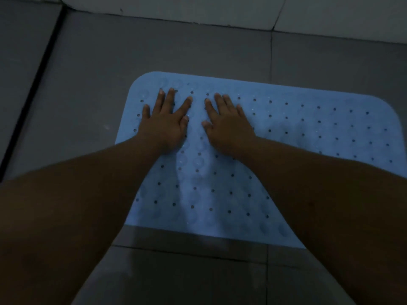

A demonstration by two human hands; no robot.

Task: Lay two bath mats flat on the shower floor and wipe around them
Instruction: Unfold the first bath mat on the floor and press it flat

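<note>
One blue perforated bath mat (286, 133) lies flat on the grey tiled shower floor (110, 62), left hand (167, 122) and right hand (226, 124) pressing it palms-down with fingers spread; second mat and wiping apparently outstanding.

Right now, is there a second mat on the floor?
No, only one blue mat shows on the grey floor, under both flat hands.

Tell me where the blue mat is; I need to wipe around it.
The blue mat lies flat on the grey floor tiles, centre-right, under both hands, short of the pale wall.
</note>
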